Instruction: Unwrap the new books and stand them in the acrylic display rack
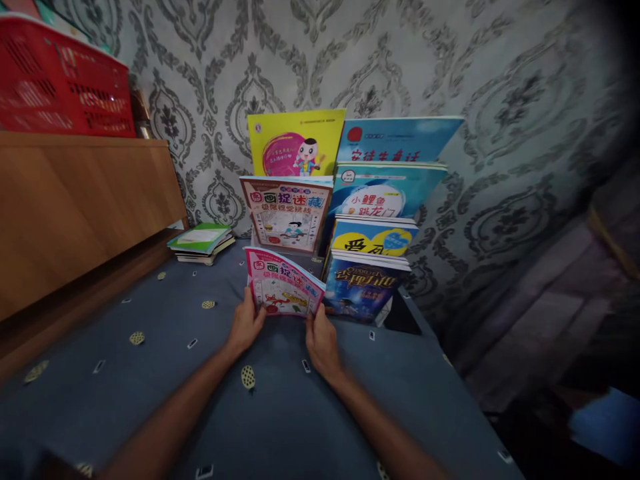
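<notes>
Pink book (283,283) was held at lower ctr., in front of the brown-framed book (290,213) in the L column, w/ the dark blue books (357,293) just beside it on the R. Cover faced the person, title at top, so the print read right way up. Top edge bowed, high at the L corner, dropping toward the R; L side showed taller than R. Seen thus, the cover stretched mostly L–R, but w/ the bend & poss. tilt couldn't tell the true long axis. Also couldn't tell if the bottom edge touched the grey-blue cloth (275,427).

L hand (246,323) gripped the lower L edge, thumb on the front; R hand (323,340) pinched the lower R corner, its other fingers mostly hidden.

Behind, the yellow book (267,137) stood upright, cover fwd. Blue & teal books (387,187) stood in the R column, also cover fwd. Small book pile (200,243) lay flat near the wooden cabinet (90,207), well apart from the L hand.
</notes>
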A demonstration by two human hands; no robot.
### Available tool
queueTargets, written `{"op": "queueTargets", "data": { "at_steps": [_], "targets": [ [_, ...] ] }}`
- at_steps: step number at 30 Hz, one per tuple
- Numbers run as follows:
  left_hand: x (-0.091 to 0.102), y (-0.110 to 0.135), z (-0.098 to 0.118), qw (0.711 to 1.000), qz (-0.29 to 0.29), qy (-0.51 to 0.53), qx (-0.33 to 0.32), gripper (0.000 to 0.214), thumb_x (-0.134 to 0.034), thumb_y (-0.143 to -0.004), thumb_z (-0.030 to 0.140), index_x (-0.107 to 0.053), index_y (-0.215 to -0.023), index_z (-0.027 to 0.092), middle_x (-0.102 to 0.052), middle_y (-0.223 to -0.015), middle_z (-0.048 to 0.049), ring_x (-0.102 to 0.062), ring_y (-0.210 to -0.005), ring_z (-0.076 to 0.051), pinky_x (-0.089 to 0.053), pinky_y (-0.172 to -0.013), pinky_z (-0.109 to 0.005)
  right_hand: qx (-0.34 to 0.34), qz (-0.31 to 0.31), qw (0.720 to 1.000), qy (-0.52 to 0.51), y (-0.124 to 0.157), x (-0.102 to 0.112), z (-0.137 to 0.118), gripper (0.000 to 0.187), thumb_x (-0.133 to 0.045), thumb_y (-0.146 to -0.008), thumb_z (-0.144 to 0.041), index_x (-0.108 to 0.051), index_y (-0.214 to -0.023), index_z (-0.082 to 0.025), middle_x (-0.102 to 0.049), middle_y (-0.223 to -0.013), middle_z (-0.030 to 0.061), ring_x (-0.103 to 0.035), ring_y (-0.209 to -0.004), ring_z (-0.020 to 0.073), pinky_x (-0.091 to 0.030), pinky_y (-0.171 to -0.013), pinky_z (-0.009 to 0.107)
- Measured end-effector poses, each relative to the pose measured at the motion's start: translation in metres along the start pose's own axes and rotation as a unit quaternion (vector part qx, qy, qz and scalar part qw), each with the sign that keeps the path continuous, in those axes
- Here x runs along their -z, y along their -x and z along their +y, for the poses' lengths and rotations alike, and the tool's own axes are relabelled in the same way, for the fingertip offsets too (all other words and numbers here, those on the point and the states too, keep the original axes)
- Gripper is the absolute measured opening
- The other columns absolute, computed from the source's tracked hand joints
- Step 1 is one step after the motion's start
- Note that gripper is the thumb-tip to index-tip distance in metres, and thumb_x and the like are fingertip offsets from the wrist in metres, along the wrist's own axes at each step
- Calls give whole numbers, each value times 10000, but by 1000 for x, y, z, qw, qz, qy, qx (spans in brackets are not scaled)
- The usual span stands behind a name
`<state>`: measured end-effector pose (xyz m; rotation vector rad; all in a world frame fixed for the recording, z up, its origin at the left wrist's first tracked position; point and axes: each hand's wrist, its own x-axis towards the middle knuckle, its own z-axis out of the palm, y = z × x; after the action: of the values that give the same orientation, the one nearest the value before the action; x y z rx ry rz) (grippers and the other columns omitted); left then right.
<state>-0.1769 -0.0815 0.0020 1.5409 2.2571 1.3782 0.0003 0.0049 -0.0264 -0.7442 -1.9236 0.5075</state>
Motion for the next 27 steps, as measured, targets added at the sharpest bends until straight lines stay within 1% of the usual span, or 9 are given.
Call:
{"op": "queueTargets", "data": {
  "at_steps": [4, 9, 17, 20, 23, 27],
  "targets": [
    [-1, 0, -1, 1000, 6, 2, -5, 317, -503, -884, 331, -433, -1155, 181, -605, -743, 0, -605, -653, -194, -424, -609, -284, -8, -12, 1000, -5, 0, 1, 1, 323, -316, -998, -252, -495, -1256, -179, -725, -1043, 138, -711, -923, 269, -588, -791, 410],
    [-1, -1, -5, 1000, 4, -5, -7, 294, -493, -900, 352, -442, -1137, 187, -537, -670, 36, -564, -599, -175, -409, -579, -271, -6, -19, 1000, -14, 1, 3, -2, 342, -292, -1016, -276, -483, -1282, -177, -716, -1065, 142, -706, -926, 262, -589, -800, 414],
    [0, -1, -5, 1000, -16, -9, 3, 313, -474, -912, 365, -432, -1158, 177, -554, -682, 24, -576, -613, -192, -429, -607, -288, -8, -24, 1000, -11, 2, 3, 0, 334, -313, -1005, -278, -492, -1271, -181, -716, -1017, 126, -705, -881, 266, -591, -774, 410],
    [0, -2, -5, 1000, -15, 0, 2, 323, -484, -906, 356, -429, -1167, 174, -570, -710, 11, -586, -637, -195, -432, -616, -288, -6, -19, 1000, -12, 2, 2, 0, 337, -320, -1002, -270, -489, -1281, -185, -713, -1053, 135, -700, -909, 266, -590, -790, 411],
    [-1, -2, -7, 1000, -11, 4, -6, 318, -499, -901, 342, -437, -1168, 182, -562, -709, 20, -590, -644, -188, -443, -625, -285, 0, -16, 1000, -17, 2, 2, 0, 339, -324, -991, -250, -482, -1283, -180, -712, -1077, 145, -695, -922, 273, -588, -787, 414],
    [-2, -2, -10, 1000, -5, -2, -5, 335, -506, -903, 340, -438, -1188, 179, -534, -674, 37, -578, -613, -181, -446, -618, -283, -3, -22, 1000, -21, 1, 3, -1, 322, -318, -998, -264, -491, -1257, -185, -714, -1033, 130, -696, -876, 266, -586, -757, 397]
  ]
}}
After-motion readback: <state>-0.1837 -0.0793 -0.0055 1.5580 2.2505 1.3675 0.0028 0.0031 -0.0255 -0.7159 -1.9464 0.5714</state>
